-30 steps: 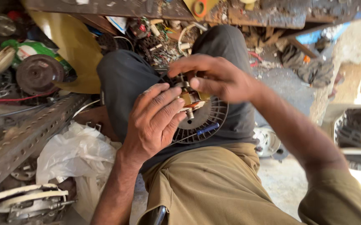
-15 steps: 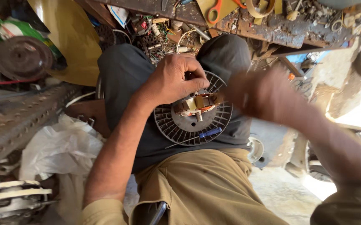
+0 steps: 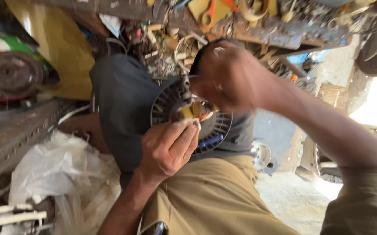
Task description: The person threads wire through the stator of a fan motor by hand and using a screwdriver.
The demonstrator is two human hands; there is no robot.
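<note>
Bare forearms, an olive-khaki sleeve (image 3: 362, 209) on the right arm, matching khaki trousers (image 3: 214, 200).

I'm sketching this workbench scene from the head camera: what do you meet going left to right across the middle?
Rusty round wheel → white plastic bag → left hand → ribbed black fan motor housing → right hand → small white wheel on the floor.
</note>
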